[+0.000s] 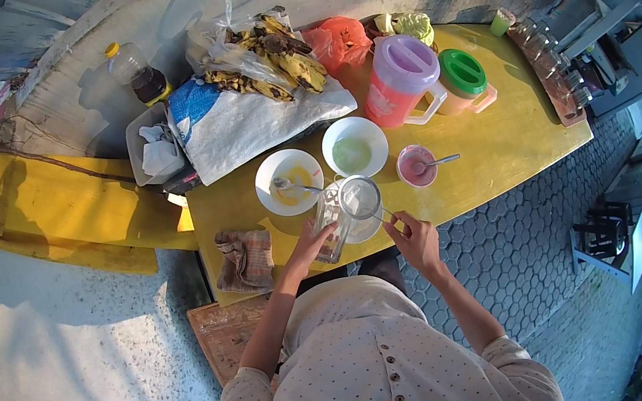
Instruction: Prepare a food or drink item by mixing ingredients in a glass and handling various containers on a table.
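My left hand [307, 246] holds a clear glass jar [331, 224], tilted, above the near side of the yellow table [482, 173]. In my right hand [415, 242] is the thin handle of a small round mesh strainer [360, 196], whose basket lies beside the mouth end of the jar. Under both sits a white bowl [364, 232], mostly hidden. Behind them stand a white bowl with yellow contents and a spoon [289, 182], a white bowl with pale green liquid [355, 147], and a small cup with pink contents and a spoon [416, 166].
A folded checked cloth [245, 259] lies at the table's left. Farther back are a white sack [263, 121] under bagged bananas [277, 55], a pink pitcher [402, 78], a green-lidded pitcher [463, 78], a dark-liquid bottle [141, 77] and a grey bin [157, 151]. Glass jars [548, 54] line the right end.
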Tool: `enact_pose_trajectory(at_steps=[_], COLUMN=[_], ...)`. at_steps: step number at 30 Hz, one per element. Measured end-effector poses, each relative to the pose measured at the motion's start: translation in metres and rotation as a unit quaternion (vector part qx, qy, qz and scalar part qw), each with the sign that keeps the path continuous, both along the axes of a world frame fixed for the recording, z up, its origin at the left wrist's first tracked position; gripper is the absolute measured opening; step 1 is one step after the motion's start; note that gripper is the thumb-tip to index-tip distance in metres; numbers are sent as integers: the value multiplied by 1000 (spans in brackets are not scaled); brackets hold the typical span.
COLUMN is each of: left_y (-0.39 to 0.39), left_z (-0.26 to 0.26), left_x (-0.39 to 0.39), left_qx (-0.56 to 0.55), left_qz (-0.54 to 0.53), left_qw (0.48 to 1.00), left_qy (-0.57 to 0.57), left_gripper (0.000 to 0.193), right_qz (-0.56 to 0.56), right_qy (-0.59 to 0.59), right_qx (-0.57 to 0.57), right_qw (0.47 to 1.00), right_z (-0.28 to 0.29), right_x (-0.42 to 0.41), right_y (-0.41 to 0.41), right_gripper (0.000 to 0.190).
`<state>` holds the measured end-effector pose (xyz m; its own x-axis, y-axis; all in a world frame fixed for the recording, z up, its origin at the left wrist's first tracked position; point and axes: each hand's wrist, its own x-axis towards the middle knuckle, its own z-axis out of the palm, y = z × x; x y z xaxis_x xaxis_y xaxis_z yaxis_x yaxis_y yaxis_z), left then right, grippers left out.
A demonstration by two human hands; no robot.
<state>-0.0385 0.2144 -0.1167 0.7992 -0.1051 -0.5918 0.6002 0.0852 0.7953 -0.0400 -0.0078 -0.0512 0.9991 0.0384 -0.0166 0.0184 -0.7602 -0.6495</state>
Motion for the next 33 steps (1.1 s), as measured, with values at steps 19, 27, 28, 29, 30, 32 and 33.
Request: enact_pose_trajectory(at_steps=[19, 27, 28, 29, 30, 32, 33], left_y=[-1, 2, 3, 3, 4, 7, 8], left_z=[5, 2, 4, 6, 8, 10, 11], left_x=[3, 4, 4, 3, 3, 5, 6], left_qx=[21, -7, -27, -27, -43, -59, -53], left_qz=[-51, -45, -44, -43, -41, -37, -45], left_qw=[998, 999, 998, 998, 998, 997, 997], left_qy=[17, 13, 26, 27, 30, 32, 31], left_gripper=[61, 63, 63, 63, 65, 66, 68], right_qz=[42, -2, -1, 18, 37, 25, 10], right_qy=[-18, -9, -9, -7, -7, -11, -13], right_qx=[-24, -1, -1, -6, -12, -8, -5], right_qw=[999, 1000, 1000, 1000, 999, 1000, 1000], right_z=[-1, -6, -5, -4, -2, -4, -5], right_x=[1, 5, 4, 2, 3, 7, 7], right_y=[1, -3, -3, -2, -2, -4, -4], right_gripper=[21, 19, 19, 19, 19, 19, 19])
